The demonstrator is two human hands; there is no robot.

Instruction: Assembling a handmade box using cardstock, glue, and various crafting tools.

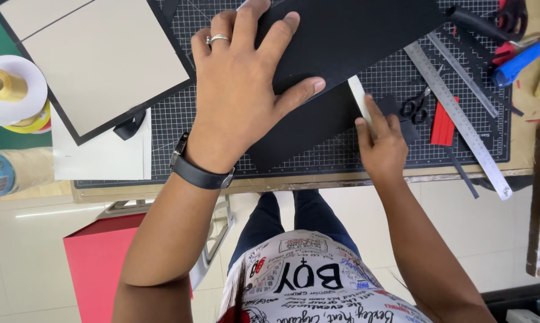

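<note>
- The left hand lies flat on a large black sheet, fingers spread and thumb stretched along its lower edge — a pressing hold, not a closed grip. It wears a ring and a dark wristwatch.
- The right hand has its grip pinched shut on a slim white folding tool, whose upper end sits against the edge of the sheet just past the left thumb.
- The black sheet rests on a dark gridded cutting mat on the desk; a lower black layer shows under the left thumb, so the sheet looks folded over (I cannot tell whether that is 1 piece or 2).
- Step in hand, as I judge it: creasing or burnishing the edge, with 1 hand pinning and the other running the tool.
- The next stroke would call for steady downward pressure from the left hand, so the sheet stays square to the grid, and for the tool kept tight along the edge.
- Nearby: a steel ruler lying on a slant to the right, small scissors, a red strip and a blue-handled tool; to the left, a beige board with black border, a roll of gold ribbon and white paper — well apart from the hands.
</note>
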